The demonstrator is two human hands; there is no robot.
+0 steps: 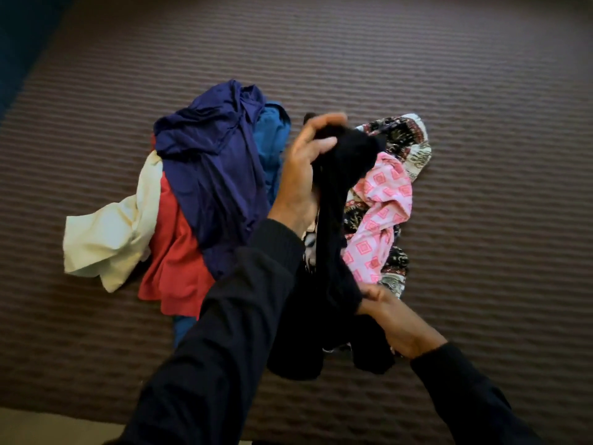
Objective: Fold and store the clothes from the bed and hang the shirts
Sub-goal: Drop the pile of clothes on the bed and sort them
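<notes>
A person in dark long sleeves stands at the near edge of the bed [481, 91], which is covered in a brown ribbed spread, and holds a black garment [340, 175] up over the heap of clothes in the middle of it. The left hand [308, 162] is raised above the pile, its fingers curled over and clamped on the bunched top of the black garment. From there the cloth hangs down in a long twisted fall toward the near edge. The right hand [394, 319] is lower, closer to that edge, with its fingers closed on the lower part of the same garment; the hem droops below it in dark folds.

Under and behind the black garment lies the rest of the heap. A navy shirt [211, 168] sprawls across the top on the left side, over a red garment [179, 252]. A cream cloth [109, 239] spills out toward the left edge of the bed. A blue garment [272, 139] shows just behind the left hand. On the right of the pile a pink patterned cloth [382, 207] lies on a black and white printed cloth [407, 136].
</notes>
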